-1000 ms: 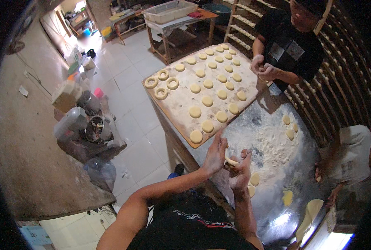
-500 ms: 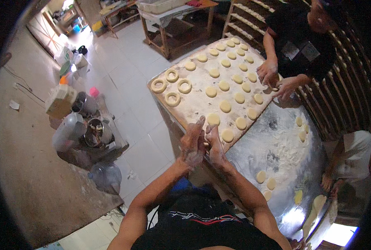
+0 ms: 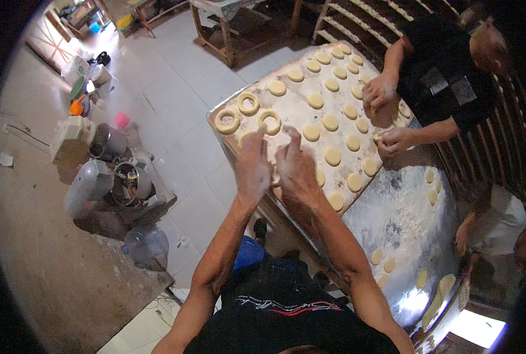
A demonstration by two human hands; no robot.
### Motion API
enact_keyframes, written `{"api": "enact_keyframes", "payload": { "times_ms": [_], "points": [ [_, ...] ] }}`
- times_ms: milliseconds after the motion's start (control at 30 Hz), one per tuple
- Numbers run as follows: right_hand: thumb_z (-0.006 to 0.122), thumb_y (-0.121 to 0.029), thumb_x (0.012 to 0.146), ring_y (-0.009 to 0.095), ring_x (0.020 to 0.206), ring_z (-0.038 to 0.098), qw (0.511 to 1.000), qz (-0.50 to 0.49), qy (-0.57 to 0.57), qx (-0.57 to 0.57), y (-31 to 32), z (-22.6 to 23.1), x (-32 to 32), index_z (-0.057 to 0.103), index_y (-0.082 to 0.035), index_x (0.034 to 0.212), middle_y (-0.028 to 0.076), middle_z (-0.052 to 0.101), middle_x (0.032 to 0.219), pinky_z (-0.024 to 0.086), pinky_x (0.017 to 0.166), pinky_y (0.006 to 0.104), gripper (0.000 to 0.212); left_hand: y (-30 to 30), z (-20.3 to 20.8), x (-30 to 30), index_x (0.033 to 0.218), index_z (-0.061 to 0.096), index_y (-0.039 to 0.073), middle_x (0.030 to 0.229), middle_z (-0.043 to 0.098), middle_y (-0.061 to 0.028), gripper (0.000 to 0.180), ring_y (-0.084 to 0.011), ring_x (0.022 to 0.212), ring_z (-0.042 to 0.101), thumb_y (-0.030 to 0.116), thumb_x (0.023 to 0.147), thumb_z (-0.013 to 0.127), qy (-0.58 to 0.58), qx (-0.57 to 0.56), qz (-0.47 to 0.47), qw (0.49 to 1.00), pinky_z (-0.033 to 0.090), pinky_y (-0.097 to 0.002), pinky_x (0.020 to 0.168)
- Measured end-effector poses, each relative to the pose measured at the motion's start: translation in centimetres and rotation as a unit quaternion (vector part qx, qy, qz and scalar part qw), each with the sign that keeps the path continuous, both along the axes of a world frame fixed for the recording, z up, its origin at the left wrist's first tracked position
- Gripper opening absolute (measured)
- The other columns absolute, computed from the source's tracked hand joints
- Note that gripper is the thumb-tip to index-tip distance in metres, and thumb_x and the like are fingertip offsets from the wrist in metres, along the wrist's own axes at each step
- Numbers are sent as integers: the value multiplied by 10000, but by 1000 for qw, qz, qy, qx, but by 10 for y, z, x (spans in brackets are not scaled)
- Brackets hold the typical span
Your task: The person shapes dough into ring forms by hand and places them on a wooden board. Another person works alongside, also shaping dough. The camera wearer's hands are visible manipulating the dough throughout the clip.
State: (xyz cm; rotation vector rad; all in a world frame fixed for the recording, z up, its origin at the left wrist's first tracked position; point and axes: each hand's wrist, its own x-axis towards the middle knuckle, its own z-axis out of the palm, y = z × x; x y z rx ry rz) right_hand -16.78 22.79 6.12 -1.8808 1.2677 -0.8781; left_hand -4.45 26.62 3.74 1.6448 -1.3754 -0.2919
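Note:
Flat pale dough rounds (image 3: pixel 311 133) lie in rows on a floured wooden board (image 3: pixel 295 103). Dough rings (image 3: pixel 248 103) sit at its left corner; one is partly covered by my left hand (image 3: pixel 254 168). Over the board's near left edge, my right hand (image 3: pixel 298 168) is side by side with the left, fingers pointing away from me. Between the two thumbs shows a small pale piece of dough (image 3: pixel 276 174), mostly hidden, so its full shape is unclear. Both hands are dusted with flour and slightly blurred.
Across the board, a co-worker's hands (image 3: pixel 387 100) handle dough. A floured metal table (image 3: pixel 387 206) adjoins on the right, bearing more rounds and a long dough strip (image 3: pixel 439 300). Another person (image 3: pixel 496 221) sits beyond it. Racks stand behind; pots and a clear bottle (image 3: pixel 146 246) are at left.
Both my hands have moved forward and left, toward the dough rings, with the piece between them. The co-worker's hands have moved apart.

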Motion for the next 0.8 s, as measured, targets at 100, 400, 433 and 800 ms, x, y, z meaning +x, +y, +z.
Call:
{"api": "enact_keyframes", "payload": {
  "times_ms": [100, 400, 433, 800],
  "points": [
    [526, -96, 843, 375, 670, 603, 987, -155, 6, 28, -7, 2, -37, 386, -73, 1232, 178, 586, 684, 450, 632, 496, 415, -3, 2, 21, 1178, 566, 50, 1102, 570, -185, 268, -349, 973, 567, 139, 928, 528, 1, -24, 87, 996, 452, -431, 871],
    [570, -244, 876, 396, 835, 617, 940, -13, 336, -59, 17, -17, -98, 525, -29, 1104, 196, 644, 868, 468, 796, 503, 317, 6, -13, 19, 1112, 616, 85, 1041, 543, -164, 499, -347, 957, 530, 246, 672, 788, -135, 19, -18, 991, 417, -477, 837],
    [576, -249, 872, 390, 866, 612, 925, -14, 362, -118, 16, -19, -93, 535, -25, 1081, 204, 639, 900, 469, 808, 493, 309, 5, -13, 15, 1117, 611, 77, 1043, 548, -162, 500, -336, 954, 534, 241, 680, 788, -127, 17, 2, 992, 420, -464, 834],
    [741, -108, 796, 205, 841, 651, 953, -285, -1, 103, 131, 9, -315, 485, -32, 1135, 98, 636, 988, 514, 743, 314, 431, 31, 11, -216, 1140, 584, 53, 992, 581, -107, 390, -239, 960, 556, 169, 787, 705, 167, 88, -311, 932, 445, -359, 839]
  ]
}}
